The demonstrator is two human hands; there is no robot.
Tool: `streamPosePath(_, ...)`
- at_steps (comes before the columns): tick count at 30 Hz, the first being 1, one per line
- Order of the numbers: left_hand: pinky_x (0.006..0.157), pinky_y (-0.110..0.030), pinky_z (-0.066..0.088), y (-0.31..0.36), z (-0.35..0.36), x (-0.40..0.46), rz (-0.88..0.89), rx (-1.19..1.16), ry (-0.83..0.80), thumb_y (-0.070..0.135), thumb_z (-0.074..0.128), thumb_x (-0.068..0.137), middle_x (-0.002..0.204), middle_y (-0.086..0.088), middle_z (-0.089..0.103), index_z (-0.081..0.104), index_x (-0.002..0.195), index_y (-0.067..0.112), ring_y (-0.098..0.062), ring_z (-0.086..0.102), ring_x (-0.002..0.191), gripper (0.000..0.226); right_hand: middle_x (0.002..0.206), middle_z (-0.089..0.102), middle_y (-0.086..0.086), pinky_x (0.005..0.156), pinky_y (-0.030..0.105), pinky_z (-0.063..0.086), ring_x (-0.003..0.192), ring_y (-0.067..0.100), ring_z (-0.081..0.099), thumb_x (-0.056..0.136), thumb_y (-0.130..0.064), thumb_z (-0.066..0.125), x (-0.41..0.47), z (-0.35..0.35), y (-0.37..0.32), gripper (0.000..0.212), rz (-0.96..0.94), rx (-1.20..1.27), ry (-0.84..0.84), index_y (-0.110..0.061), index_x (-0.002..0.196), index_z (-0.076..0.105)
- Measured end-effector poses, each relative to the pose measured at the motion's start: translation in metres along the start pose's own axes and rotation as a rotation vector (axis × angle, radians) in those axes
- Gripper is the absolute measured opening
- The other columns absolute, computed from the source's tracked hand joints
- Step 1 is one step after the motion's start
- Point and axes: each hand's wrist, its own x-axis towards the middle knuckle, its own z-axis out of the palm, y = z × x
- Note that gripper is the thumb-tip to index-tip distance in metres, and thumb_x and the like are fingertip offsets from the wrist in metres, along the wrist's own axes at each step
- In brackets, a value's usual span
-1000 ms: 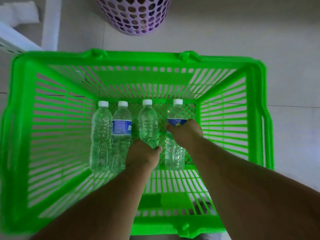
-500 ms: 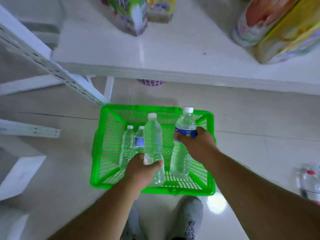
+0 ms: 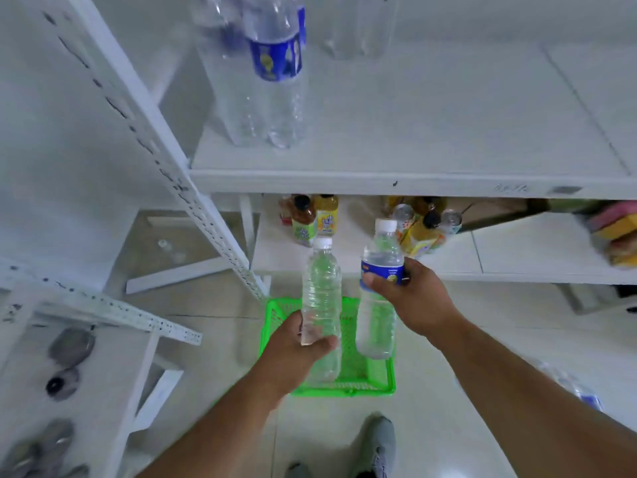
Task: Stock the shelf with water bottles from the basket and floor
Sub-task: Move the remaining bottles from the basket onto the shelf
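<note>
Left hand [image 3: 293, 353] clamped low on plain bottle [image 3: 321, 298]; right hand [image 3: 410, 298] clamped round labelled bottle [image 3: 379, 288] at label. Both upright, held above basket [image 3: 379, 384], below and in front of shelf [image 3: 413, 182]. Step, likely: lift over shelf edge. Advice: clear edge fully, set bases flat right of big bottles [image 3: 272, 74], keep bottles apart, release only once steady.
</note>
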Motion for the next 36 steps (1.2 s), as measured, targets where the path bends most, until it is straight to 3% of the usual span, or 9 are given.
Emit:
streamPosePath(4,0.074,-0.013,0.049,0.064,-0.021,-0.064,0.117,0.004,-0.047,0.029,0.076,0.083,0.099,0.021,0.073,0.063,0.107,0.031,0.005,0.068,0.092,0.027,0.086,0.073,-0.012,0.067,0.022,0.047,0.074,-0.001,0.066,0.075,-0.056,0.075,-0.056,-0.041,-0.077,0.039,-0.123,-0.004,0.028,-0.032,0.106,0.068)
streamPosePath(8,0.084,-0.023,0.051,0.11,-0.038,-0.112,0.244,0.035,-0.06,0.036,0.075,0.083,0.105,0.016,0.074,0.064,0.111,0.032,-0.002,0.069,0.098,0.03,0.082,0.073,-0.013,0.065,0.023,0.046,0.072,0.0,0.065,0.074,-0.062,0.072,-0.107,-0.069,-0.132,0.04,-0.199,-0.022,0.103,-0.032,0.1,0.069)
streamPosePath(13,0.076,-0.023,0.053,0.152,-0.047,-0.149,0.36,0.007,0.029,0.031,0.081,0.076,0.095,0.015,0.075,0.067,0.104,0.032,-0.004,0.071,0.088,0.031,0.077,0.073,-0.017,0.063,0.022,0.048,0.069,-0.001,0.066,0.074,-0.056,0.076,-0.156,-0.092,-0.173,0.03,-0.302,0.033,0.21,-0.031,0.09,0.071)
streamPosePath(16,0.068,-0.016,0.053,0.17,-0.045,-0.163,0.426,0.034,0.029,0.024,0.084,0.072,0.091,0.018,0.075,0.067,0.103,0.03,-0.002,0.071,0.082,0.036,0.08,0.075,-0.014,0.068,0.028,0.055,0.072,0.002,0.069,0.073,-0.056,0.077,-0.172,-0.105,-0.188,0.032,-0.338,0.055,0.225,-0.029,0.091,0.073)
streamPosePath(20,0.085,-0.031,0.056,0.186,-0.035,-0.178,0.47,0.056,0.007,0.027,0.083,0.064,0.099,0.011,0.075,0.065,0.109,0.031,-0.007,0.071,0.091,0.048,0.079,0.075,-0.013,0.066,0.029,0.055,0.07,0.004,0.07,0.07,-0.058,0.076,-0.182,-0.125,-0.199,0.033,-0.381,0.066,0.223,-0.032,0.089,0.072)
streamPosePath(24,0.085,-0.033,0.057,0.197,-0.019,-0.182,0.482,0.023,0.038,0.034,0.085,0.057,0.097,0.009,0.076,0.063,0.105,0.029,-0.01,0.071,0.093,0.053,0.079,0.075,-0.015,0.065,0.028,0.055,0.07,0.004,0.07,0.069,-0.059,0.075,-0.18,-0.15,-0.206,0.031,-0.433,0.067,0.217,-0.035,0.089,0.071)
streamPosePath(30,0.076,-0.019,0.053,0.226,0.01,-0.181,0.517,-0.009,0.071,0.032,0.085,0.072,0.101,0.016,0.074,0.064,0.107,0.031,-0.001,0.07,0.093,0.04,0.087,0.074,-0.019,0.07,0.026,0.055,0.078,0.001,0.07,0.073,-0.056,0.074,-0.167,-0.191,-0.208,0.031,-0.517,0.088,0.153,-0.037,0.098,0.07)
streamPosePath(36,0.079,-0.023,0.056,0.247,0.046,-0.165,0.517,-0.047,0.14,0.023,0.085,0.074,0.101,0.008,0.076,0.065,0.106,0.025,-0.009,0.072,0.094,0.037,0.087,0.074,-0.018,0.072,0.026,0.055,0.079,0.002,0.069,0.079,-0.054,0.073,-0.139,-0.229,-0.204,0.025,-0.552,0.091,0.114,-0.038,0.098,0.07)
